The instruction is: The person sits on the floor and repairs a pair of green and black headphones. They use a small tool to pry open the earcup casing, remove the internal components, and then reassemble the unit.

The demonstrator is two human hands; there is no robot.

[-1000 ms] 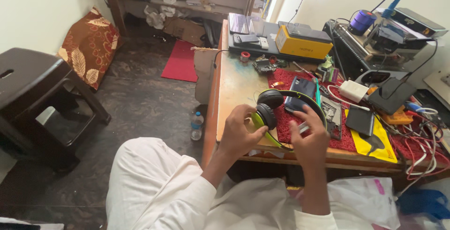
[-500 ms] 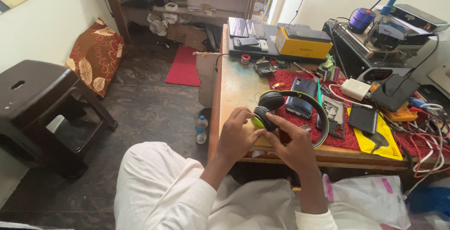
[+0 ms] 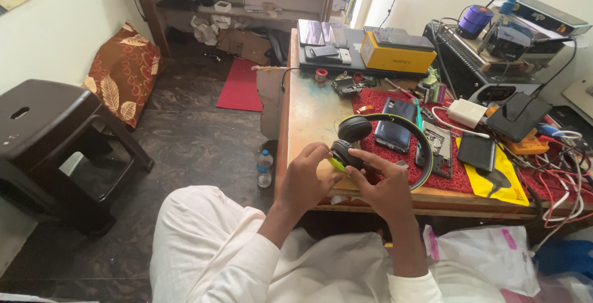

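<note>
Black over-ear headphones [image 3: 395, 131] with lime-green trim lie at the near edge of a wooden workbench [image 3: 309, 111], their band arching over a red mat [image 3: 457, 176]. My left hand [image 3: 307, 178] grips the near ear cup from the left, thumb on its green rim. From the right, my right hand [image 3: 382, 182] holds the same ear cup, fingers spread over its black face. The far ear cup [image 3: 354, 128] rests free on the bench.
Phones, a yellow box [image 3: 396, 53], a white charger [image 3: 466, 113], cables and small parts crowd the bench's right side. A dark plastic stool [image 3: 46, 136] stands on the floor at left, with a patterned cushion [image 3: 120, 80], a red floor mat [image 3: 242, 85] and a water bottle [image 3: 264, 168].
Both hands have drawn closer together on the near ear cup, and the right hand has moved left from the band onto the cup's face. The camera view has shifted a little.
</note>
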